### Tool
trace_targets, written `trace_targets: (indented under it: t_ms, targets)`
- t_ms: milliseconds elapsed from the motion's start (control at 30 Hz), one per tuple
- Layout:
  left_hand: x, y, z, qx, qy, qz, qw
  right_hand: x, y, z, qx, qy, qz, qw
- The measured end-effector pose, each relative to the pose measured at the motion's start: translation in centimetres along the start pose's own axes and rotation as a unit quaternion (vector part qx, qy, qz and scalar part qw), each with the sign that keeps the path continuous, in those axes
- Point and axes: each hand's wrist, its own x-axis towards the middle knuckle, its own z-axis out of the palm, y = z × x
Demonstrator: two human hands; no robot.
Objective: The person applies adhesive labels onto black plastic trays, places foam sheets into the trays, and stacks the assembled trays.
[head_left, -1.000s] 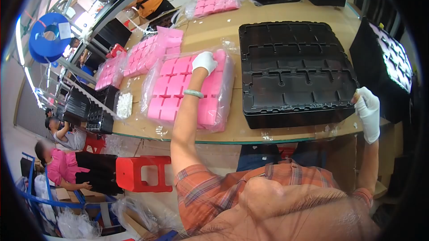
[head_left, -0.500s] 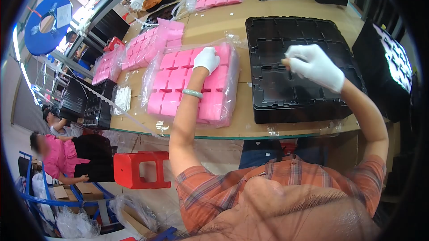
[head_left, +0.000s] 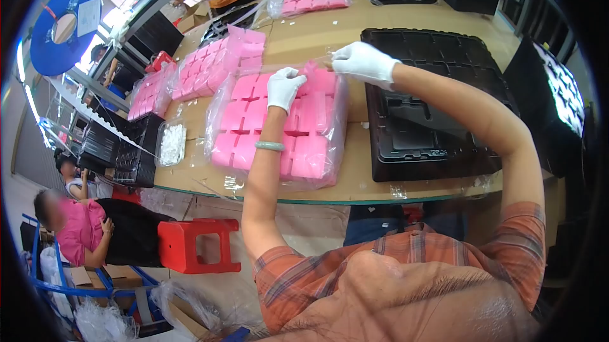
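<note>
A block of pink foam pieces (head_left: 244,120), cut by dark slots, lies in a clear plastic bag (head_left: 341,132) on the table before me. My left hand (head_left: 283,90), in a white glove, rests over its upper part with fingers curled; what they hold, if anything, is hidden. Beside those fingers a bit of pink material (head_left: 311,80) stands up. At the block's upper right corner, my right hand (head_left: 366,65), also gloved, pinches thin clear film that looks like the bag's edge. To the right lies a black moulded plastic tray (head_left: 438,120), partly behind my right forearm.
More bagged pink foam (head_left: 206,66) lies at the left and far side. A clear box of small white pieces (head_left: 172,143) stands by black crates (head_left: 143,145). Black stacks stand right. A red stool (head_left: 200,245) is below left. Co-workers are across the table and at left.
My right hand has moved left from above the black tray to the foam block's upper right corner. My left hand has shifted slightly left, and pink material now stands up beside it.
</note>
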Motion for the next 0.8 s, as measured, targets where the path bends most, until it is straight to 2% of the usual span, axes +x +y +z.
trace_targets:
  t_ms: [133, 200, 233, 300, 367, 433, 533, 633, 733, 800]
  targets:
    - [-0.8, 2.5, -1.7, 0.03, 0.038, 0.04, 0.998, 5.0, -0.7, 4.0, -0.029, 0.021, 0.091, 0.995]
    - [-0.7, 1.9, -2.7, -0.093, -0.006, 0.039, 0.995, 6.7, -1.0, 5.9, -0.032, 0.03, 0.116, 0.992]
    - [-0.5, 1.8, -3.3, -0.155, -0.028, 0.039, 0.987, 6.8, -1.1, 6.3, 0.013, 0.039, 0.12, 0.992]
    - [-0.6, 3.2, -7.7, 0.021, 0.063, 0.114, 0.991, 6.5, -1.3, 6.5, 0.103, 0.063, 0.13, 0.984]
    - [0.9, 0.8, -12.0, -0.008, 0.135, 0.073, 0.988, 5.3, -2.1, 5.8, 0.16, 0.067, 0.089, 0.981]
    - [1.7, -1.0, -15.0, -0.087, 0.082, -0.037, 0.992, 3.2, -3.9, 5.1, 0.256, 0.058, 0.072, 0.962]
    - [3.3, -3.4, -15.2, 0.136, -0.008, -0.06, 0.989, 1.7, -5.3, 4.2, 0.252, 0.056, 0.071, 0.963]
    - [3.8, -3.9, -12.4, 0.264, -0.082, -0.058, 0.959, 1.3, -4.4, 4.7, 0.244, 0.059, 0.093, 0.964]
    - [4.1, -4.3, -9.8, 0.365, -0.118, -0.103, 0.918, 0.4, -3.3, 5.5, 0.277, 0.071, 0.103, 0.953]
    - [5.4, -6.7, -9.5, 0.346, -0.083, -0.097, 0.929, -0.4, -2.8, 5.5, 0.278, 0.058, 0.115, 0.952]
